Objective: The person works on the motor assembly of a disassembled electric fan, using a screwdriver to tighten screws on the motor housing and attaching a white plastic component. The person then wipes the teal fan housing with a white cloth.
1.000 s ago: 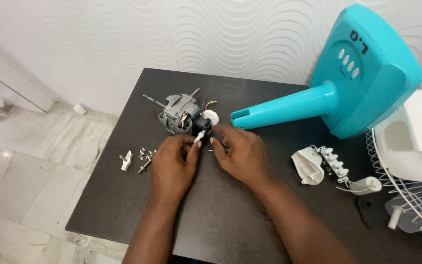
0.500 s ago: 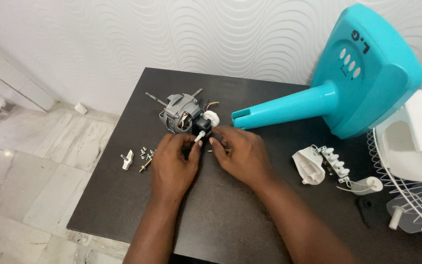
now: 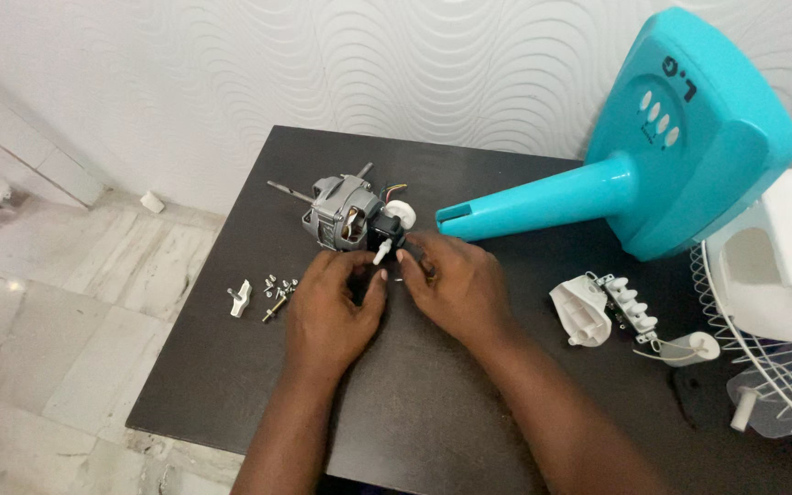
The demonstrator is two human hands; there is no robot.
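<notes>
A small grey fan motor [image 3: 346, 218] is seen lying on its side on a dark table [image 3: 231, 367], with a thin metal rod sticking out toward the wall. A black part with a little white peg [image 3: 380, 253] is fixed to the near end of the motor, and a round white knob [image 3: 400, 213] is seen just above it. The left hand [image 3: 330, 307] is laid on the table just in front of the motor, with its fingers curled in and its fingertips brought up close to the white peg. The right hand [image 3: 456, 286] is placed just beside it, with its fingertips almost touching those of the left. Something very small may be pinched between the two hands, but it cannot be told what, or whether anything is truly held. A little heap of screws [image 3: 277, 289] and a small metal bracket [image 3: 240, 299] are seen to the left of the left hand. A big blue fan base [image 3: 680, 137] is laid on the right side of the table, its neck pointed at the motor. A white switch block [image 3: 598, 307] is found near it, and a white wire fan guard [image 3: 772, 367] is seen at the far right edge.
</notes>
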